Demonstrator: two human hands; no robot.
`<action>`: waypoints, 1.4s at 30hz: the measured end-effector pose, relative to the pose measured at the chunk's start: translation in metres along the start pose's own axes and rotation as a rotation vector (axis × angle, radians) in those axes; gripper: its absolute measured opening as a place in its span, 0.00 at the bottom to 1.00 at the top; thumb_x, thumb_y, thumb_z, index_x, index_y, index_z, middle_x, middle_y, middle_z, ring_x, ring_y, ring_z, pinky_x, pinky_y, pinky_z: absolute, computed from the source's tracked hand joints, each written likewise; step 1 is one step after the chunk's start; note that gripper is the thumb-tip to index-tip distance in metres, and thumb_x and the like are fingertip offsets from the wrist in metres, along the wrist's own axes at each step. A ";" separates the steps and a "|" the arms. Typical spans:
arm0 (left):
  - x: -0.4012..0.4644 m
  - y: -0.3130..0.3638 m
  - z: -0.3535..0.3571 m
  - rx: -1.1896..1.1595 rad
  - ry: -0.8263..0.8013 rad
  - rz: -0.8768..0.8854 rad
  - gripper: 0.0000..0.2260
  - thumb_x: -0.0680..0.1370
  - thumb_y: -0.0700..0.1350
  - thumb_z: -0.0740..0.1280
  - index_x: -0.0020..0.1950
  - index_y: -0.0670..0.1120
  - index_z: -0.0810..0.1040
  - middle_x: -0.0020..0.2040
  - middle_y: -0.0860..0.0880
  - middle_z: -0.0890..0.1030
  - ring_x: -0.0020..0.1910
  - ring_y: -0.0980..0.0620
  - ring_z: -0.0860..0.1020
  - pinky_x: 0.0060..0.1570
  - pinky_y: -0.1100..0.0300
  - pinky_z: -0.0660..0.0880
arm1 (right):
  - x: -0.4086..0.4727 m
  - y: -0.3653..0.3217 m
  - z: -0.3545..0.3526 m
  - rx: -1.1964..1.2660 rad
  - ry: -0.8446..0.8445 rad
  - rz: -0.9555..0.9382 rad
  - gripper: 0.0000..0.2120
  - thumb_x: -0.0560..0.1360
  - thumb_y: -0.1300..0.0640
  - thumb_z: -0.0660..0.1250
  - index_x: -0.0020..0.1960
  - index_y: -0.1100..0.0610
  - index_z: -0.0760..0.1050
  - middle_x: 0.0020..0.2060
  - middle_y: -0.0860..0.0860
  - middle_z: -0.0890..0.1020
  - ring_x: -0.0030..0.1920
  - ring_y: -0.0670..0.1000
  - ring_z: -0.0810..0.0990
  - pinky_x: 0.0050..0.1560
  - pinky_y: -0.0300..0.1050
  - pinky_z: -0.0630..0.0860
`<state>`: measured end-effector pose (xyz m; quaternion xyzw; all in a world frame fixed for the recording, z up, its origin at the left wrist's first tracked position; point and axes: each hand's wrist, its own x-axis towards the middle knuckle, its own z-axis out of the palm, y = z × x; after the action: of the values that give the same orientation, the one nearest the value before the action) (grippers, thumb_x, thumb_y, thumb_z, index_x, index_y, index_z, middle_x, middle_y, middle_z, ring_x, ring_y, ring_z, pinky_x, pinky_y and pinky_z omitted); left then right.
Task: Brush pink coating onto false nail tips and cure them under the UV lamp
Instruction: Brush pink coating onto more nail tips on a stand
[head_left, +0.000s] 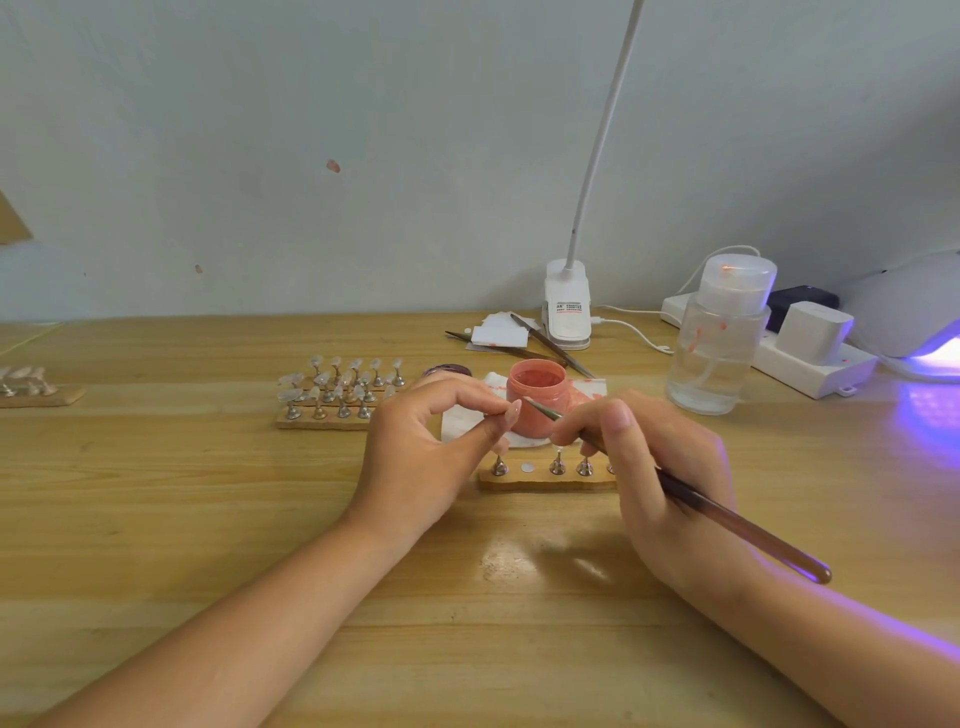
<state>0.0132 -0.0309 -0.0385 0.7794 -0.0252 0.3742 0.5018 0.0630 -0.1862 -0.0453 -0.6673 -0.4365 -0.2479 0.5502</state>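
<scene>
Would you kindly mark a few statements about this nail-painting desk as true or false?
1. The left hand pinches a pale false nail tip. True.
2. The right hand holds tweezers. False: it grips a long brown-handled brush.
3. The small pink coating jar is closed. False: it stands open, with no lid on.
4. The white UV lamp at far right glows purple. True.
5. The near wooden strip has a nail stand on every spot. False: one spot shows only a bare disc.

Bright, even light, violet glow from UV lamp spilling over right of desk, white glare patch near centre, wide-angle bending at edges, soft focus.
</scene>
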 end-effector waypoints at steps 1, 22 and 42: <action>0.000 0.000 0.000 0.003 -0.004 0.004 0.05 0.67 0.39 0.73 0.34 0.47 0.80 0.34 0.55 0.82 0.43 0.63 0.78 0.47 0.76 0.67 | 0.000 0.000 0.000 -0.015 -0.010 0.000 0.24 0.80 0.47 0.50 0.40 0.58 0.79 0.35 0.41 0.78 0.38 0.44 0.77 0.40 0.46 0.73; 0.001 -0.005 0.001 0.023 0.005 0.019 0.09 0.67 0.36 0.74 0.32 0.49 0.80 0.33 0.62 0.79 0.40 0.65 0.76 0.46 0.76 0.67 | -0.001 -0.002 0.000 0.027 -0.082 0.001 0.24 0.79 0.49 0.52 0.34 0.57 0.79 0.31 0.44 0.78 0.35 0.41 0.76 0.41 0.38 0.70; 0.001 -0.004 0.000 0.041 0.009 0.009 0.12 0.66 0.36 0.74 0.32 0.52 0.80 0.34 0.61 0.80 0.41 0.65 0.77 0.45 0.76 0.67 | 0.002 -0.004 0.000 -0.028 -0.115 0.039 0.18 0.78 0.50 0.54 0.37 0.52 0.78 0.33 0.40 0.77 0.37 0.39 0.75 0.41 0.36 0.68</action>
<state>0.0156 -0.0285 -0.0408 0.7879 -0.0186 0.3802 0.4841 0.0603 -0.1858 -0.0419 -0.6964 -0.4509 -0.2045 0.5195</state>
